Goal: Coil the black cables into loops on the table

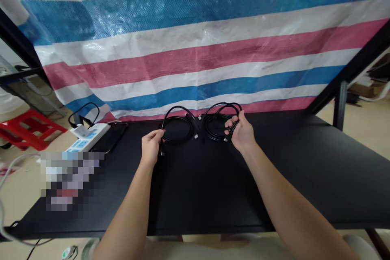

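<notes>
My left hand pinches a black cable close to one end. That end's metal connector points down below my fingers. Fingers of my right hand are wrapped around loops of black cable, with a plug sticking out beneath them. Behind my left hand a coiled black cable lies on the black table. Another coil lies by my right hand. Light-coloured connector ends show between the coils. Whether the held lengths belong to one cable or two, I cannot tell.
A white power strip with a plugged-in charger stands at the table's left edge, beside a dark phone. A striped plastic sheet hangs behind the table. On the floor at left is a red stool.
</notes>
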Action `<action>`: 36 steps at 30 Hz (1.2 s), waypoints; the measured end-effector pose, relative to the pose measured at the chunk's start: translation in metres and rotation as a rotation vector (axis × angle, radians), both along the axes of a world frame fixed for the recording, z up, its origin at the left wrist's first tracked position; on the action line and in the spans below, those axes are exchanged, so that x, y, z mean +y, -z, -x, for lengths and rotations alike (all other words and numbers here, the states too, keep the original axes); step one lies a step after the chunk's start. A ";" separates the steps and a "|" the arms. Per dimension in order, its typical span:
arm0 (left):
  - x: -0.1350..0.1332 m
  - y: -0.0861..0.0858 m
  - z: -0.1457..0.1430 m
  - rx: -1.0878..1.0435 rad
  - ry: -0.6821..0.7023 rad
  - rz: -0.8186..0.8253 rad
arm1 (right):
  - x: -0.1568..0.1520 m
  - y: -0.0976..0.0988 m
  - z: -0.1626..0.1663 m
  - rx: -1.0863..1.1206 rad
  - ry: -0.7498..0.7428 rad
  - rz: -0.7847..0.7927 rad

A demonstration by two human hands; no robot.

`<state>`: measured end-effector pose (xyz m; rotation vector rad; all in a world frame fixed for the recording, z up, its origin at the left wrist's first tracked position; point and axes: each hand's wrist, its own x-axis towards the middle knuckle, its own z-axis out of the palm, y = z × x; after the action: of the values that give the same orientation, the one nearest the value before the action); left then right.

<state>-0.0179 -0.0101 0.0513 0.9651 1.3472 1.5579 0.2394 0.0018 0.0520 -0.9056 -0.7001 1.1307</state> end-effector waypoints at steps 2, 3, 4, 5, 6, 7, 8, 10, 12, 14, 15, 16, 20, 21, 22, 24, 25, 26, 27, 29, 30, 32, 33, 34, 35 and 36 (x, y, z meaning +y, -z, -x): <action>0.000 0.001 -0.002 0.059 -0.015 -0.004 | 0.000 0.004 0.006 -0.102 0.061 -0.087; 0.000 0.001 -0.003 0.084 -0.017 -0.011 | 0.000 0.007 0.009 -0.175 0.092 -0.137; 0.000 0.001 -0.004 0.103 -0.019 -0.022 | -0.001 0.009 0.013 -0.258 0.120 -0.181; 0.000 0.002 -0.004 0.118 -0.020 -0.036 | -0.003 0.011 0.017 -0.348 0.144 -0.213; -0.001 0.002 -0.005 0.132 -0.023 -0.050 | -0.006 0.013 0.020 -0.442 0.165 -0.233; -0.001 0.002 -0.005 0.144 -0.026 -0.064 | -0.008 0.014 0.024 -0.531 0.184 -0.242; -0.002 0.002 -0.006 0.155 -0.035 -0.076 | -0.011 0.014 0.028 -0.612 0.202 -0.244; -0.003 0.001 -0.006 0.169 -0.056 -0.094 | -0.017 0.014 0.033 -0.730 0.230 -0.239; -0.004 0.000 -0.007 0.159 -0.057 -0.110 | -0.020 0.013 0.036 -0.780 0.250 -0.233; -0.006 -0.002 -0.008 0.132 0.004 -0.123 | -0.020 0.011 0.037 -0.771 0.266 -0.225; -0.008 -0.002 -0.009 0.123 0.068 -0.125 | -0.020 0.011 0.036 -0.744 0.276 -0.220; -0.009 -0.003 -0.010 0.119 0.150 -0.123 | -0.019 0.010 0.036 -0.707 0.280 -0.217; -0.013 0.002 -0.018 0.143 0.467 -0.038 | -0.017 0.006 0.035 -0.477 0.124 -0.206; -0.013 0.004 -0.020 0.153 0.500 -0.005 | -0.018 0.004 0.036 -0.413 0.045 -0.200; -0.014 0.006 -0.023 0.167 0.514 0.024 | -0.020 0.002 0.037 -0.351 -0.039 -0.194; -0.015 0.010 -0.026 0.195 0.508 0.051 | -0.025 -0.003 0.040 -0.243 -0.199 -0.184; -0.016 0.010 -0.028 0.200 0.502 0.044 | -0.028 -0.005 0.041 -0.197 -0.274 -0.180; -0.016 0.011 -0.028 0.203 0.503 0.024 | -0.030 -0.007 0.043 -0.155 -0.345 -0.174; -0.017 0.010 -0.028 0.207 0.513 -0.007 | -0.032 -0.008 0.044 -0.118 -0.409 -0.166; -0.018 0.008 -0.025 0.224 0.534 -0.089 | -0.034 -0.008 0.047 -0.067 -0.493 -0.154; -0.019 0.007 -0.024 0.236 0.533 -0.131 | -0.034 -0.007 0.049 -0.057 -0.508 -0.152; -0.018 0.005 -0.022 0.248 0.500 -0.201 | -0.034 -0.003 0.053 -0.069 -0.494 -0.151; -0.018 0.004 -0.022 0.233 0.486 -0.213 | -0.033 0.000 0.056 -0.086 -0.470 -0.148; -0.018 0.003 -0.022 0.196 0.486 -0.207 | -0.032 0.002 0.058 -0.109 -0.440 -0.144; -0.018 0.002 -0.023 0.133 0.499 -0.188 | -0.031 0.006 0.061 -0.143 -0.406 -0.138; -0.017 0.001 -0.025 0.050 0.519 -0.160 | -0.031 0.009 0.063 -0.184 -0.369 -0.129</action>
<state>0.0066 -0.0274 0.0498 1.3354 0.9115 1.2555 0.1768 -0.0288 0.0434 -0.7953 -1.1118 1.3190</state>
